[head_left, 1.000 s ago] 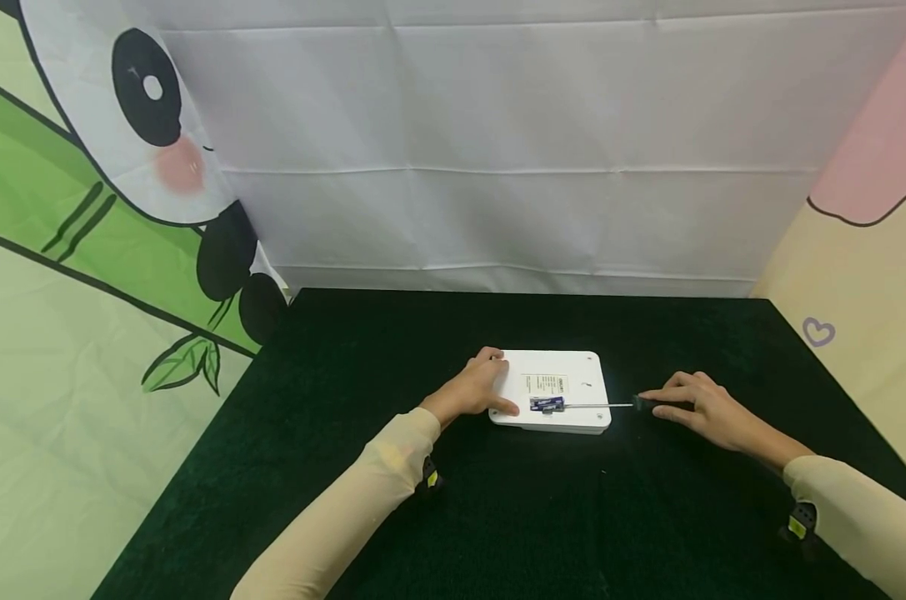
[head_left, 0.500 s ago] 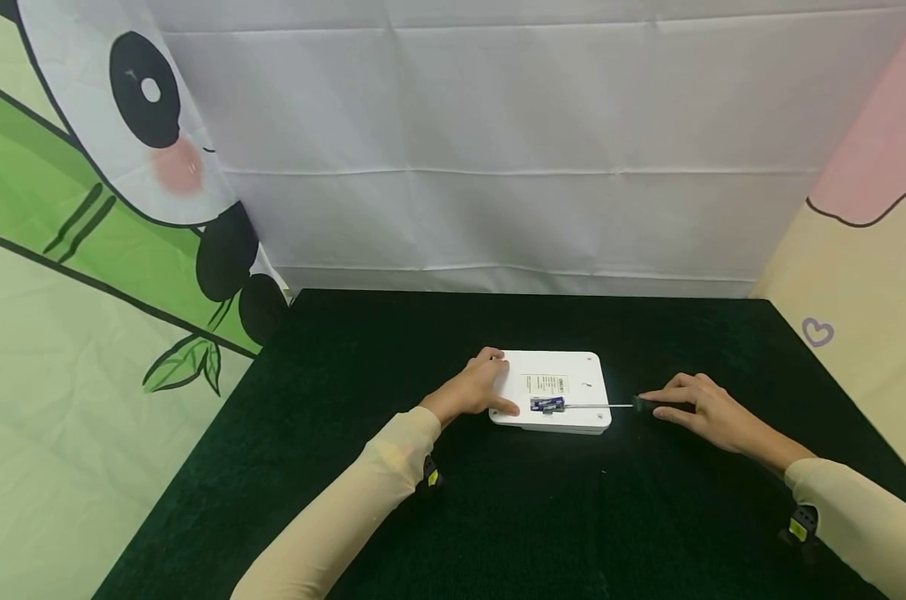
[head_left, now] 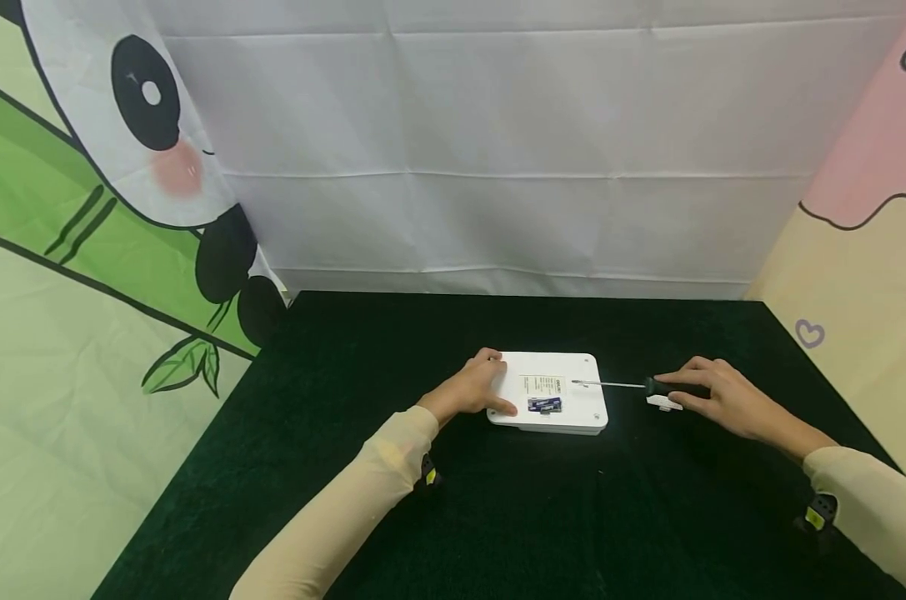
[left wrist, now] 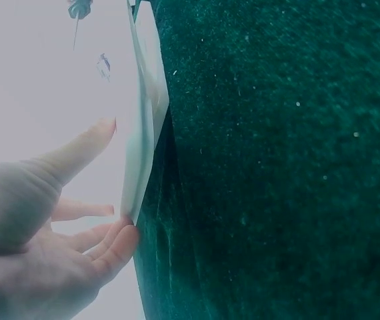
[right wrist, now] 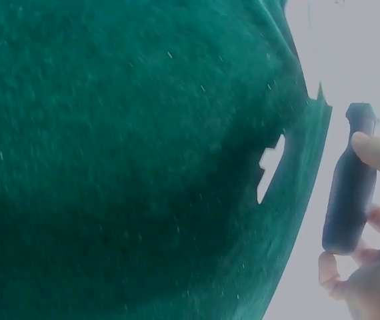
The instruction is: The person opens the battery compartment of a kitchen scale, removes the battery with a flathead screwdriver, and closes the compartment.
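Observation:
A flat white device (head_left: 523, 367) lies underside up, with a printed label and an open battery compartment showing blue batteries (head_left: 545, 405). My left hand (head_left: 477, 385) grips its left end, thumb over the near part and fingers at the far edge. In the left wrist view, that thumb lies by the white body (left wrist: 143, 133). My right hand (head_left: 723, 396) pinches a screwdriver (head_left: 623, 385) by its dark handle, its thin shaft pointing left above the device. Whether the tip touches is too small to tell. The right wrist view shows the handle (right wrist: 351, 193) between thumb and fingers.
A small white battery cover (head_left: 663, 402) lies on the dark green cloth (head_left: 422, 333) just below the screwdriver handle. Behind the table hangs a white sheet (head_left: 498, 150), with printed cartoon cloths at both sides.
My right hand has lifted the screwdriver up and away, from over the batteries to above the device's right part. The white cover now shows on the cloth. My left hand stays.

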### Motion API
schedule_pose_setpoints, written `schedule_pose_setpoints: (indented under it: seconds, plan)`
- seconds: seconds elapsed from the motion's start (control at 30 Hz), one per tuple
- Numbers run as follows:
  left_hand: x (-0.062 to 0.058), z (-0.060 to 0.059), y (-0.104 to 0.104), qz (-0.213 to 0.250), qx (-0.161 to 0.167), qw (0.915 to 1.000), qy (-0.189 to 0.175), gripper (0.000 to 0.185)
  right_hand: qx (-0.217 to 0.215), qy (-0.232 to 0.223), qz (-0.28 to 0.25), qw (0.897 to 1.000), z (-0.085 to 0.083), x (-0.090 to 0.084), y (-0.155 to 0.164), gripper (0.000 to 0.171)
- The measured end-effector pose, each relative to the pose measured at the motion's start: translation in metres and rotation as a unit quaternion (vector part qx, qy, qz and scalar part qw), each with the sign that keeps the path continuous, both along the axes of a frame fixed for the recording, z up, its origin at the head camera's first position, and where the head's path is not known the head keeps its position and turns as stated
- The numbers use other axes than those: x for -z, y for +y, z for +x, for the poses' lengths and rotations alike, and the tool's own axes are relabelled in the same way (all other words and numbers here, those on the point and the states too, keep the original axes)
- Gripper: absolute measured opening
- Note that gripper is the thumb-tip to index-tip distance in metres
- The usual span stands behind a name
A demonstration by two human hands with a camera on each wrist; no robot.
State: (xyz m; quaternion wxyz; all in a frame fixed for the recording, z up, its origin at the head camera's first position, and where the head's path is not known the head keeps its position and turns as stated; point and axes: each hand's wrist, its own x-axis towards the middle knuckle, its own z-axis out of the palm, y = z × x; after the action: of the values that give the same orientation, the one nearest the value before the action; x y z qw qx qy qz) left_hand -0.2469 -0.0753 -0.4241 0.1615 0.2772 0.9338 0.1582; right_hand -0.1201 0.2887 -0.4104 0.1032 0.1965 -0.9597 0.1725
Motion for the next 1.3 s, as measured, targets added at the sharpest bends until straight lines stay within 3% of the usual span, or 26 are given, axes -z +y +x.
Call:
schedule_pose_setpoints:
  seconds: [0.33,0.57,0.87,1.3]
  plan:
    - [0.000,0.000,-0.003,0.005,0.007,1.0000,0.002,0.079,0.071,-0.001,0.015,0.997,0.001,-0.007,0.035,0.032]
    - [0.001,0.000,-0.002,0.004,0.004,1.0000,0.001,0.078,0.122,-0.004,0.024,0.992,0.002,0.008,0.062,0.029]
    - [-0.002,0.000,-0.002,0.008,-0.003,0.9999,-0.010,0.079,0.169,-0.055,0.008,0.984,0.003,0.030,0.081,0.033]
    - [0.005,-0.004,0.003,0.001,-0.007,0.9999,-0.009,0.078,0.181,-0.082,-0.021,0.980,-0.004,0.060,0.088,0.033]
